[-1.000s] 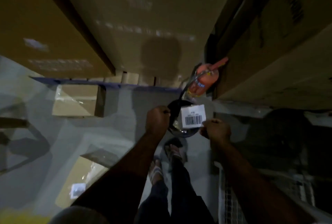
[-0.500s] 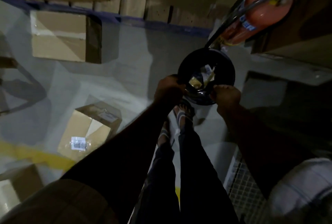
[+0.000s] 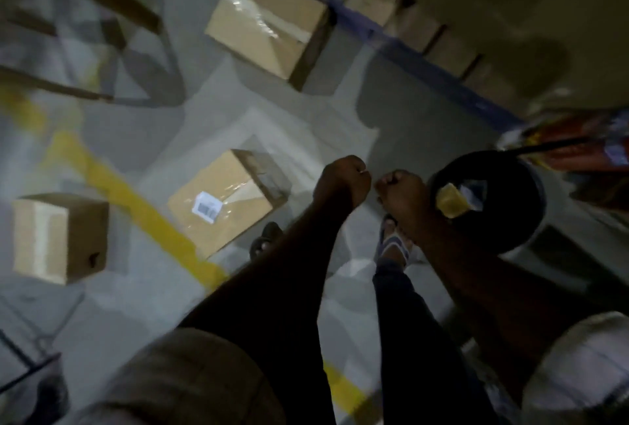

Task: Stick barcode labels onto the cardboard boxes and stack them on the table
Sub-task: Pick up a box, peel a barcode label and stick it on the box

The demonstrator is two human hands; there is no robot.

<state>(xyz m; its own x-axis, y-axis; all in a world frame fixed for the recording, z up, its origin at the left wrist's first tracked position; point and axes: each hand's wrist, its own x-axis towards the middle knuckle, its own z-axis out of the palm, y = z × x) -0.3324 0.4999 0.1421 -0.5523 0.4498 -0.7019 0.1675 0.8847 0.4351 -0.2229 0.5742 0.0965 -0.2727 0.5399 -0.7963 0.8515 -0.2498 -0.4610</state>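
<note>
My left hand and my right hand are held close together over the floor, both with curled fingers. A thin pale sliver shows at the left fingertips, like a barcode label seen edge-on. Nothing shows in the right hand. Below and left of my hands lies a cardboard box with a white barcode sticker on its top. A second box stands at the far left and a third taped box lies further away; I see no label on either.
A black round bin with yellow scraps inside stands right of my right hand, beside a red fire extinguisher. A yellow floor line runs diagonally. Furniture legs stand upper left. Large cartons on a blue-edged pallet fill the upper right.
The view swung left and down from the bin to the boxes on the floor. My hands left the bin's rim and came together; the flat label held up a second ago no longer faces me.
</note>
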